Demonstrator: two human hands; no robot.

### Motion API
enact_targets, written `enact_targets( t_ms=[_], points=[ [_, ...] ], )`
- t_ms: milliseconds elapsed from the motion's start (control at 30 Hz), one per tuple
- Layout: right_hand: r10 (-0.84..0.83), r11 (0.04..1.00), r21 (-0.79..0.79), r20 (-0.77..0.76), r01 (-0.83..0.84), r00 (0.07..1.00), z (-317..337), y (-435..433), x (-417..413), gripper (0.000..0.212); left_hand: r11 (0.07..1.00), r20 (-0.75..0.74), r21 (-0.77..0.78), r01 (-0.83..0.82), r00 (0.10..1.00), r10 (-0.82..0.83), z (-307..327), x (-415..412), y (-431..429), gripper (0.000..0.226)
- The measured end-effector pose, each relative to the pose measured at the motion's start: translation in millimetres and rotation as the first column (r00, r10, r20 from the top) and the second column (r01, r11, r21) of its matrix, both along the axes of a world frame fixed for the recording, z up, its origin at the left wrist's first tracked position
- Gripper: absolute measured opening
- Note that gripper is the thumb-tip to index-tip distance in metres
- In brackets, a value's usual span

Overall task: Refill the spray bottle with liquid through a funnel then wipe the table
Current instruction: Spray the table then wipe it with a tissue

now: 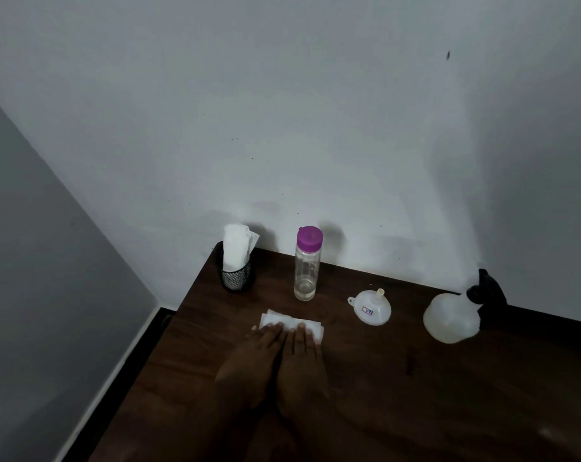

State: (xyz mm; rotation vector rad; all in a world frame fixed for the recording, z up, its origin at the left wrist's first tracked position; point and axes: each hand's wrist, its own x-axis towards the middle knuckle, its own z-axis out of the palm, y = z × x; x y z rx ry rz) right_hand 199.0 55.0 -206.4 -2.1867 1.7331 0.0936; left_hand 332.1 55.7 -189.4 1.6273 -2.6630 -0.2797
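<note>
A folded white tissue lies flat on the dark wooden table. My left hand and my right hand rest side by side, palms down, with the fingertips pressing on the tissue's near edge. Behind the tissue stands a clear bottle with a purple cap and a little liquid at its bottom. A white funnel sits upside down to the right, spout up. Further right stands the white spray bottle with its black trigger head.
A black mesh cup stuffed with white tissues stands at the table's back left corner. The table backs onto a white wall, and its left edge drops off to the floor by a grey wall.
</note>
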Motion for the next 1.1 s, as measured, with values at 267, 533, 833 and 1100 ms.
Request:
enact_targets(
  t_ms=[267, 533, 833, 1100],
  points=[
    [0.091, 0.992, -0.083, -0.059, -0.096, 0.994, -6.0, -17.4, 31.4, 0.079, 0.988, 0.095, 0.044, -0.145, 0.986, 0.14, -3.6, 33.2, 4.5, 0.068],
    [0.293, 0.956, -0.002, -0.047, -0.293, 0.955, 7.0, -11.3, -23.7, 0.076, 0.949, 0.051, 0.046, -0.313, 0.949, 0.311, -4.4, -13.6, 31.0, 0.06],
    [0.271, 0.963, 0.008, -0.077, -0.271, 0.96, 3.2, -9.7, -100.2, 0.069, 0.954, 0.051, 0.094, -0.285, 0.958, 0.281, -5.9, -86.0, 25.9, 0.066],
    [0.202, 0.976, -0.063, -0.088, -0.207, 0.975, 4.3, -4.6, -163.7, 0.075, 0.969, 0.055, 0.128, -0.211, 0.977, 0.205, -4.7, -147.7, 23.0, 0.065]
  ],
)
